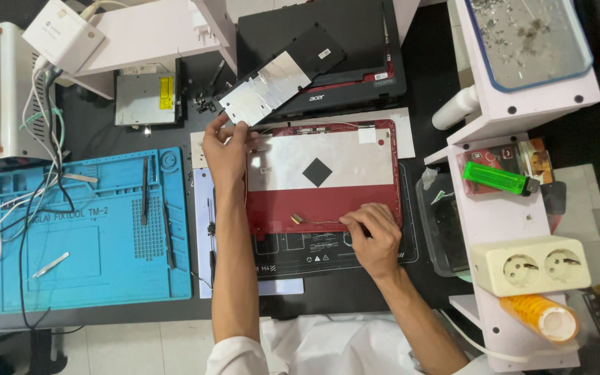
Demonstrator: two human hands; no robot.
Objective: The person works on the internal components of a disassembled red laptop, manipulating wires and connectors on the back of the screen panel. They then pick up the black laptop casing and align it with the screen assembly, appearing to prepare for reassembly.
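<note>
Red laptop lid (324, 205) is smooth plastic lined with matt silver foil; the blue work mat (92, 232) looks matt rubbery, the green lighter (498, 178) glossy translucent plastic.
</note>
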